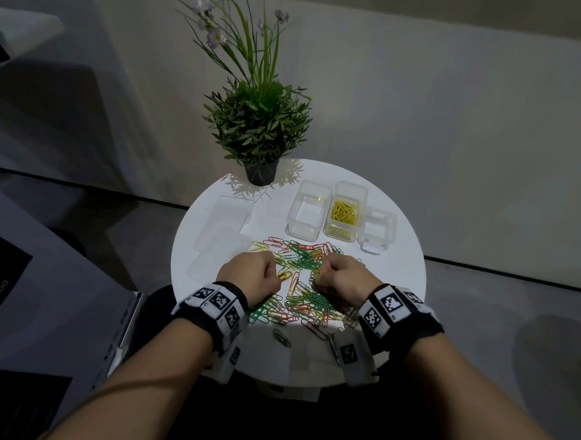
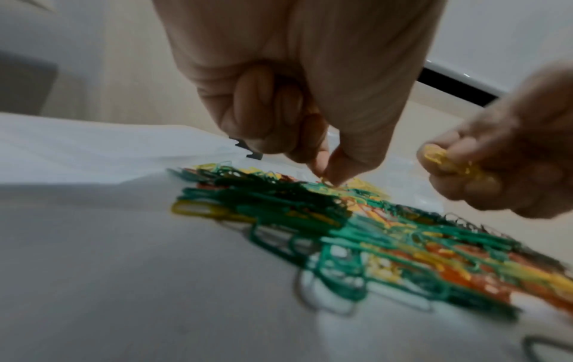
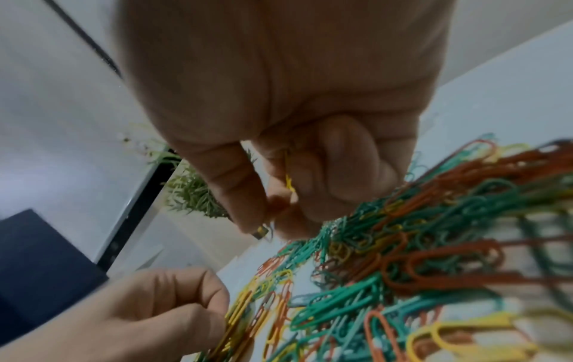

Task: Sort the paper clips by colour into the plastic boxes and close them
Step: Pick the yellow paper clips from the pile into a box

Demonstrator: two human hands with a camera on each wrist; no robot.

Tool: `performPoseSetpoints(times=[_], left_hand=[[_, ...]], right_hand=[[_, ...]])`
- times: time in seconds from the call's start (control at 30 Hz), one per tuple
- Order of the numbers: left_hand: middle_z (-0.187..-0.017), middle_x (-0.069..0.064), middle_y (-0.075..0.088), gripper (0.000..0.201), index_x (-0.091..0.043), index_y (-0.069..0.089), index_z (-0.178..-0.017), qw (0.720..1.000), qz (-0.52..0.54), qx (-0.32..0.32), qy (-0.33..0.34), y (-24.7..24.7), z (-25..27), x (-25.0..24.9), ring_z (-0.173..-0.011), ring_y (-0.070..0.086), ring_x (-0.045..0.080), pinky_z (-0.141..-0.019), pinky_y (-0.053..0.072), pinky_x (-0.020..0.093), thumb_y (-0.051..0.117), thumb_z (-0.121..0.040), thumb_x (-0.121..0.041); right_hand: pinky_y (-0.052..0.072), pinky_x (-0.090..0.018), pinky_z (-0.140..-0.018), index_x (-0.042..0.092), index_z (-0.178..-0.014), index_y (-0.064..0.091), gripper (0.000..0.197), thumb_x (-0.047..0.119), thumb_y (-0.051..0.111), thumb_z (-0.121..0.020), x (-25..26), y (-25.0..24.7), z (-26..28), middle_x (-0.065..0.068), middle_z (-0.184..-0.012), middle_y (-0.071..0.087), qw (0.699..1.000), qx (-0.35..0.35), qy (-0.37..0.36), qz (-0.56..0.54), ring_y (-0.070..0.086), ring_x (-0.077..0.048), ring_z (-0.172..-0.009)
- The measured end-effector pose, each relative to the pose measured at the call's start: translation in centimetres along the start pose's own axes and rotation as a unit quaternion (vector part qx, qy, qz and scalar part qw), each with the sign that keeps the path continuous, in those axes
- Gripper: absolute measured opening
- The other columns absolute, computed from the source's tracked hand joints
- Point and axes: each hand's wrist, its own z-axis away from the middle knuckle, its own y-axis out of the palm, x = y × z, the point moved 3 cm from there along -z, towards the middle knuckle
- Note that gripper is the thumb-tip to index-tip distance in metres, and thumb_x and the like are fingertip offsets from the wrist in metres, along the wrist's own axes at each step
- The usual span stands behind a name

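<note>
A mixed heap of green, red and yellow paper clips covers the front of the round white table. My left hand is curled over the heap's left side and pinches yellow clips; its fingertips touch the heap. My right hand is curled at the heap's right side, holding a bunch of yellow clips in its fingers. Its thumb and forefinger pinch together just above the clips. At the back stand an empty clear box, a box of yellow clips and a smaller clear box.
Clear lids lie on the table's left side. A potted plant stands at the far edge, behind the boxes. A few loose dark clips lie near the front edge. Floor and a wall surround the table.
</note>
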Motion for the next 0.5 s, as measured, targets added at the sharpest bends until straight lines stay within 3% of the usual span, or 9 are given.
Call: performPoseSetpoints(times=[0.1, 0.2, 0.3, 0.4, 0.5], left_hand=[[-0.074, -0.003, 0.070, 0.008, -0.017, 0.055, -0.072, 0.990, 0.138, 0.026, -0.015, 0.3, 0.3, 0.5, -0.076, 0.065, 0.018, -0.070, 0.055, 0.035, 0.060, -0.076, -0.022], [-0.078, 0.003, 0.071, 0.012, -0.015, 0.055, -0.071, 0.977, 0.209, 0.021, -0.029, 0.1, 0.6, 0.6, -0.079, 0.066, 0.022, -0.071, 0.053, 0.033, 0.059, -0.082, -0.014], [-0.075, 0.002, 0.065, 0.017, -0.018, 0.051, -0.070, 0.971, 0.234, 0.028, -0.033, 0.0, 0.7, 0.9, -0.077, 0.062, 0.024, -0.066, 0.048, 0.031, 0.056, -0.086, -0.014], [-0.074, 0.008, 0.067, 0.016, -0.016, 0.052, -0.071, 0.954, 0.295, 0.032, -0.054, 0.1, 0.6, 1.2, -0.073, 0.065, 0.027, -0.057, 0.046, 0.027, 0.057, -0.085, -0.009], [-0.053, -0.004, 0.058, 0.020, -0.015, 0.057, -0.087, 0.915, 0.394, 0.049, -0.071, 0.1, 0.9, 0.6, -0.055, 0.053, 0.019, -0.042, 0.036, 0.017, 0.050, -0.087, 0.003]], right_hand=[[0.043, -0.012, -0.047, 0.011, -0.068, 0.054, 0.024, -0.006, 0.067, -0.080, -0.7, 0.1, 0.4, -0.007, -0.072, 0.064, 0.997, 0.000, -0.016, -0.071, 0.059, -0.013, -0.063], [0.039, -0.016, -0.045, 0.009, -0.069, 0.058, 0.020, -0.004, 0.072, -0.075, -1.1, 0.5, -0.3, -0.021, -0.078, 0.067, 0.995, -0.011, -0.023, -0.101, 0.055, -0.011, -0.053], [0.040, -0.021, -0.055, 0.008, -0.076, 0.061, 0.020, -0.009, 0.070, -0.074, -1.1, 0.7, -0.7, -0.011, -0.069, 0.064, 0.992, -0.010, -0.040, -0.120, 0.055, -0.013, -0.055], [0.039, -0.018, -0.049, 0.013, -0.088, 0.067, 0.032, -0.017, 0.060, -0.076, -1.3, 0.8, -0.7, -0.005, -0.060, 0.059, 0.985, 0.013, -0.033, -0.172, 0.053, -0.016, -0.051], [0.031, -0.018, -0.045, 0.015, -0.089, 0.069, 0.034, -0.015, 0.055, -0.079, -1.6, 0.9, -1.2, -0.012, -0.064, 0.060, 0.985, 0.022, -0.008, -0.174, 0.044, -0.016, -0.046]])
